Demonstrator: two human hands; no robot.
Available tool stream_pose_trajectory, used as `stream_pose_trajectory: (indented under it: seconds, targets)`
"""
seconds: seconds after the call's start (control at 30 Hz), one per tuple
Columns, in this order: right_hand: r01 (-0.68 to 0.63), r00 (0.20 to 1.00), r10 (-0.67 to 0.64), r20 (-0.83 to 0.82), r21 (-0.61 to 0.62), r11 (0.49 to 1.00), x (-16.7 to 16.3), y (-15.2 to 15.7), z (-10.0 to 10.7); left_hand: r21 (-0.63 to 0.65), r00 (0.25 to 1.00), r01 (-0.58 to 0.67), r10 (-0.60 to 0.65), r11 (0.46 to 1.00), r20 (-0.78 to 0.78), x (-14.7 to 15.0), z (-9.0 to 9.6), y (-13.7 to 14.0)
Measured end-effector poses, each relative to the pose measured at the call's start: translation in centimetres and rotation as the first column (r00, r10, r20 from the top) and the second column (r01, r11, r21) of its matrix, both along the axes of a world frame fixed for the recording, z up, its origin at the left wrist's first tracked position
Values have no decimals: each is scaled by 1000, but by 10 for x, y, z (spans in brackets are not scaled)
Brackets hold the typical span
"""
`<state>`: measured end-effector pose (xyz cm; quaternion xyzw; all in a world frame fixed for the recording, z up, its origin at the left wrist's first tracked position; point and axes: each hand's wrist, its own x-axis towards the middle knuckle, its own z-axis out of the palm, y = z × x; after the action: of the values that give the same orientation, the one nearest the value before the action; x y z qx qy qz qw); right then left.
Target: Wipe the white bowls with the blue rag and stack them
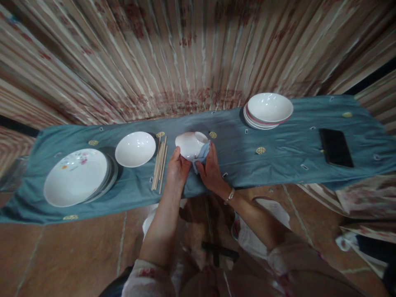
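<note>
Tilted on its side, a white bowl [187, 142] is held between my two hands just over the cloth-covered table, its foot ring turned to the right. My left hand [178, 167] grips the bowl's left lower rim, thumb on the outside. A light blue cloth [203, 154] is bunched in my right hand [211, 170], which presses it against the bowl's right side. Several wooden chopsticks [160, 165] lie to the left of my left hand. Beside them stands a single white bowl [135, 149].
At the far left is a stack of plates [77, 177], the top one flowered. A stack of white bowls [269, 109] stands at the back right, and a black phone [336, 147] lies farther right. Pleated curtains [198, 57] hang behind the table's green cloth [235, 165].
</note>
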<state>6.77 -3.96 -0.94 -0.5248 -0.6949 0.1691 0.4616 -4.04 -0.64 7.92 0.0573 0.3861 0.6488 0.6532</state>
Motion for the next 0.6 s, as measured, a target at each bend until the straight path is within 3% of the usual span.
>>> stream_pose_trajectory:
  seconds: [0.2,0.4,0.6]
  targets:
    - [-62,989,41,144,144,988,5,5,10,48,999,26,-25,998,-22,2,-5,0]
    - [-59,985,30,171,163,985,9,6,18,96,996,82,-78,992,-49,2,-11,-3]
    - [-51,984,26,179,136,989,14,5,30,100,995,70,-63,993,-72,12,-7,-9]
